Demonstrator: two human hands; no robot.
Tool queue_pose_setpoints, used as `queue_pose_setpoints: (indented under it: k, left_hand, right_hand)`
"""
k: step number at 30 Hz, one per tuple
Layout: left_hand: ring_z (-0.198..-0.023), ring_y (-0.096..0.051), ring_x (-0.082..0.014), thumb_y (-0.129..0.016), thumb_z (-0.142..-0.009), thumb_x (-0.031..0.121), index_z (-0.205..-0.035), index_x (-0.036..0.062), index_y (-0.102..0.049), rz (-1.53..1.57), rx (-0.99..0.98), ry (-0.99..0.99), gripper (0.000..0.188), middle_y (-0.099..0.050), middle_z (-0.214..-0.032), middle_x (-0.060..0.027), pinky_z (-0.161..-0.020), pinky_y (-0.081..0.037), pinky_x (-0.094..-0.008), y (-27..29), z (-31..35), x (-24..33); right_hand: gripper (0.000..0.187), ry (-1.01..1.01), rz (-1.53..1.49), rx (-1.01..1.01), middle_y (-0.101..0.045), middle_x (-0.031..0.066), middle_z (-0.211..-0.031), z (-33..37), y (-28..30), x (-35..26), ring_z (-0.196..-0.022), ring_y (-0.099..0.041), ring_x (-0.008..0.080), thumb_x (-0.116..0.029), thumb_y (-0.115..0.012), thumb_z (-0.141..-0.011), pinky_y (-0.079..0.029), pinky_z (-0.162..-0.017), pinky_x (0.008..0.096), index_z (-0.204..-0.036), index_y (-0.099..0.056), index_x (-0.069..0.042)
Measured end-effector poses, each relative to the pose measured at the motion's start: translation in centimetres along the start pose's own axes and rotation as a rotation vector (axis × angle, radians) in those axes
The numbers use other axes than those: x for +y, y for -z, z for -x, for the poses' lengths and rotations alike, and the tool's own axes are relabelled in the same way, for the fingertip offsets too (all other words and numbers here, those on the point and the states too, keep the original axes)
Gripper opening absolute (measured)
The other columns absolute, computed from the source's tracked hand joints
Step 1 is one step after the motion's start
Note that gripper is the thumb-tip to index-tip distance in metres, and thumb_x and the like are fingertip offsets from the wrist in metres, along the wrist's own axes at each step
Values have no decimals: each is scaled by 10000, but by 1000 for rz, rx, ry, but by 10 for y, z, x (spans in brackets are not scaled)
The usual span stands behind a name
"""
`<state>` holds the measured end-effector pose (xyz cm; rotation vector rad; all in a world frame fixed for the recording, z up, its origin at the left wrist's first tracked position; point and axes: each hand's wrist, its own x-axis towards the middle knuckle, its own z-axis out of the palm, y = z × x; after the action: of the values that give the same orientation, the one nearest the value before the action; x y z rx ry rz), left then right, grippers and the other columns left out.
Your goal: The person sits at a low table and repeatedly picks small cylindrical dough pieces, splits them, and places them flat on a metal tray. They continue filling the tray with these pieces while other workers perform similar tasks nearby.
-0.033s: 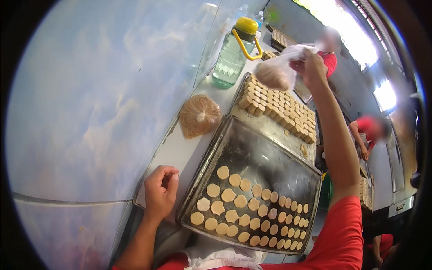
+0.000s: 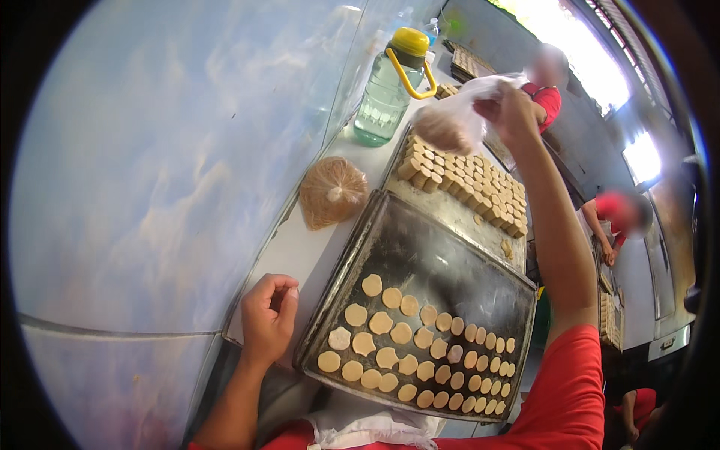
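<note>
Raised at the upper right, my right hand [image 2: 510,116] grips the gathered top of a clear plastic bag [image 2: 446,129]. Something brown fills the bag's lower end, which hangs over rows of upright dough pieces [image 2: 469,176]. My left hand [image 2: 268,319] is loosely curled beside the left edge of a dark baking tray [image 2: 427,225], and nothing shows in its fingers. Flat round dough pieces [image 2: 381,323] lie in rows across the tray's near part; its far part is bare dark metal.
A knotted bag of brown crumbly stuff [image 2: 334,193] sits on the white counter [image 2: 289,259] against the tiled wall. Beyond it stands a green water bottle [image 2: 386,97] with a yellow lid. People in red [image 2: 615,214] are on the right.
My right hand and its plastic bag have shifted slightly to the left. The left hand and the dough pieces stay where they were.
</note>
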<state>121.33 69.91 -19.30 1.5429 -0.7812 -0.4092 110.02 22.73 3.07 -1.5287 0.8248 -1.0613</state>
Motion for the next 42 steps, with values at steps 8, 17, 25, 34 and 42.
queue_pose_setpoints:
  k: [8, 17, 25, 34, 42]
  left_hand:
    - [-740, -638, -108, -683, -992, 34, -1035, -18, -702, -4, 23, -11, 70, -713, -857, -66, -700, -528, -287, -2, -2, -2]
    - [-730, -639, -114, -688, -996, 53, -1055, -5, -710, 22, 3, 18, 86, -713, -850, -65, -698, -529, -289, 1, -1, 0]
    - [-751, -670, -134, -690, -991, 51, -1047, -15, -707, -52, -11, -14, 88, -720, -859, -77, -712, -543, -299, -1, -1, 1]
    - [-753, -673, -138, -684, -991, 44, -1045, -15, -704, -33, 3, -88, 82, -732, -872, -86, -714, -546, -304, -2, 0, -4]
    - [-731, -640, -127, -678, -984, 33, -1026, -14, -700, -37, -26, -69, 67, -707, -841, -70, -696, -527, -299, -1, -1, -5]
  right_hand:
    - [340, -56, -293, -259, -656, 272, -1258, 52, -109, 60, -1130, -721, 376, -169, -481, -1130, -616, -1048, 525, -1313, -517, 116]
    - [667, 370, 776, -269, -738, 153, -858, 89, -104, 82, -862, -736, 343, -245, -748, -951, -574, -866, 473, -1499, -432, -32]
    - [418, 485, 1223, -623, -740, 205, -1104, 155, -147, 115, -1058, -727, 382, -425, -721, -922, -570, -926, 502, -1071, -751, -36]
    - [331, -17, 375, -310, -692, 79, -826, 111, -98, 58, -781, -657, 161, -323, -627, -1093, -536, -662, 320, -1062, -720, -6]
    - [267, -74, 367, -31, -661, 31, -888, 1, 37, -20, -618, -647, 158, -297, -603, -1082, -573, -550, 294, -1256, -686, -112]
